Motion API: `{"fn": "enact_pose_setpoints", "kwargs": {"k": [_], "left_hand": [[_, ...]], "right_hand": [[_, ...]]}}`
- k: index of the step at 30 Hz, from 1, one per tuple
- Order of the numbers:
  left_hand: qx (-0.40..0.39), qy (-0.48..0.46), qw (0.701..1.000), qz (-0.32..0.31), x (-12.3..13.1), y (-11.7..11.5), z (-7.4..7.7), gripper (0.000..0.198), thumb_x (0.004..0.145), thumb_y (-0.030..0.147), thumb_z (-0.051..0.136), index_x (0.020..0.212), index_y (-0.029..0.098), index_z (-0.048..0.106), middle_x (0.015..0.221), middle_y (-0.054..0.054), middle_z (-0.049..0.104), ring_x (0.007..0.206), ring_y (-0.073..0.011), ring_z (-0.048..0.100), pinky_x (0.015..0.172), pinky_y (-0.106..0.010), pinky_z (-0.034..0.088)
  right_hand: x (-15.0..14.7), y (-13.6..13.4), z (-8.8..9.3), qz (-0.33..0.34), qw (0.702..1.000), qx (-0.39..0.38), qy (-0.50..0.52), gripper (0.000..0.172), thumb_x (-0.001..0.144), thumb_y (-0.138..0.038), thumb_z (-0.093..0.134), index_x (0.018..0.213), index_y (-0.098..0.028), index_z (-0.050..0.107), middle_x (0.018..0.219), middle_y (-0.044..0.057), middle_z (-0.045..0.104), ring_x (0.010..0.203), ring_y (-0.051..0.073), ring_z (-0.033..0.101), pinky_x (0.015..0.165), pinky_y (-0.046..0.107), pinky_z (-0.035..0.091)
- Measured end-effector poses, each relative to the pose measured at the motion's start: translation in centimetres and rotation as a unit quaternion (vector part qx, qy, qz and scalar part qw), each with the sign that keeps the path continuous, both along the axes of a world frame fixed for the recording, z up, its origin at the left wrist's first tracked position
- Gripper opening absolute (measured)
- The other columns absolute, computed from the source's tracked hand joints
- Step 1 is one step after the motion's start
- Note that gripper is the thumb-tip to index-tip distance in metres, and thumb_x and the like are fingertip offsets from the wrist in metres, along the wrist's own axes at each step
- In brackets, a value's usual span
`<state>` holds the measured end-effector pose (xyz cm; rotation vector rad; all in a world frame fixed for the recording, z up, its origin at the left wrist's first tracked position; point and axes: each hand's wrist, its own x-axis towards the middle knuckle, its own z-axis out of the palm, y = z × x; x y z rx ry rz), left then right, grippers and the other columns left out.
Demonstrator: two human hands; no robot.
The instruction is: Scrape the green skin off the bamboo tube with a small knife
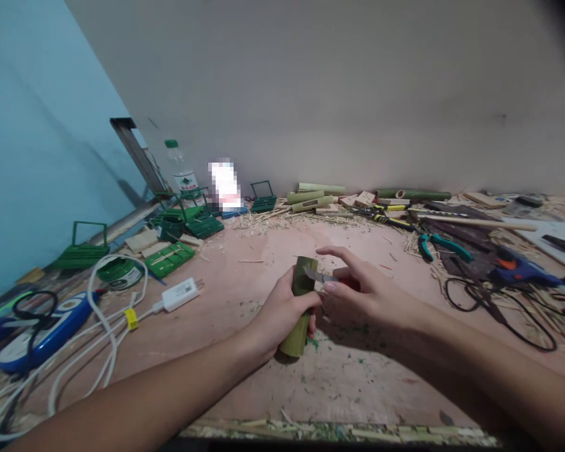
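Observation:
My left hand (282, 314) is wrapped round a short green bamboo tube (299, 306) that stands tilted on the pinkish wooden table (245, 370). My right hand (365, 292) holds a small knife with a red handle (327, 277); its metal blade rests against the upper side of the tube. The index finger of that hand is stretched out above the blade and the thumb presses near it. Green shavings lie on the table under the tube.
A white charger and cable (179, 295) lie at left, with green painted bamboo pieces (169, 257) and a water bottle (181, 169) behind. Bamboo tubes (311, 199), pliers (440, 245), a blue glue gun (522, 270) and black cables (499, 314) crowd the right side.

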<state>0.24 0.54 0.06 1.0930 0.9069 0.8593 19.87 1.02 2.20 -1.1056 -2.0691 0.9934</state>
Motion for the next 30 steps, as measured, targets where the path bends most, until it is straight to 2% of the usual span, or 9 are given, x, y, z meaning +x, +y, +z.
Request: {"fn": "enact_pose_setpoints", "kwargs": {"k": [4,11,16,24,30], "left_hand": [[0.04,0.003,0.999,-0.004,0.02,0.02,-0.1,0.041,0.074,0.027,0.075,0.107,0.022,0.052,0.059,0.008,0.058,0.041,-0.01,0.052,0.04,-0.019,0.043],[0.079,0.015,0.997,-0.004,-0.06,-0.04,-0.25,0.038,0.076,0.022,0.072,0.108,0.021,0.052,0.068,0.009,0.056,0.043,-0.0074,0.051,0.043,-0.021,0.044],[0.103,0.027,0.994,-0.003,-0.05,-0.07,-0.31,0.038,0.076,0.021,0.072,0.109,0.02,0.054,0.071,0.008,0.057,0.045,-0.0078,0.051,0.043,-0.021,0.044],[0.095,0.054,0.994,0.006,-0.1,-0.13,-0.58,0.031,0.078,0.019,0.07,0.104,0.021,0.052,0.066,0.009,0.053,0.043,-0.0084,0.051,0.042,-0.021,0.043],[0.099,0.047,0.994,0.002,-0.1,-0.1,-0.73,0.04,0.078,0.019,0.07,0.115,0.02,0.056,0.072,0.007,0.057,0.045,-0.0088,0.052,0.042,-0.021,0.044]], "right_hand": [[0.01,-0.24,-0.34,0.027,0.999,0.007,-0.024,0.046,0.106,-0.039,0.054,0.146,-0.023,0.037,0.075,-0.003,0.062,0.062,0.014,0.048,0.058,0.025,0.034],[0.15,-0.27,-0.11,0.038,0.997,0.041,-0.052,0.04,0.107,-0.038,0.053,0.14,-0.023,0.035,0.073,-0.004,0.061,0.06,0.014,0.045,0.058,0.025,0.035],[0.22,-0.39,-0.04,0.04,0.996,0.062,-0.053,0.038,0.108,-0.038,0.052,0.139,-0.023,0.036,0.079,-0.001,0.068,0.063,0.015,0.051,0.06,0.025,0.037],[0.44,-0.22,-0.45,0.033,0.994,0.089,-0.049,0.035,0.109,-0.041,0.053,0.137,-0.024,0.041,0.099,0.007,0.079,0.074,0.017,0.063,0.068,0.028,0.044],[0.36,-0.25,-0.07,0.036,0.993,0.1,-0.051,0.032,0.109,-0.04,0.054,0.134,-0.023,0.043,0.099,0.007,0.08,0.073,0.017,0.065,0.067,0.028,0.044]]}}
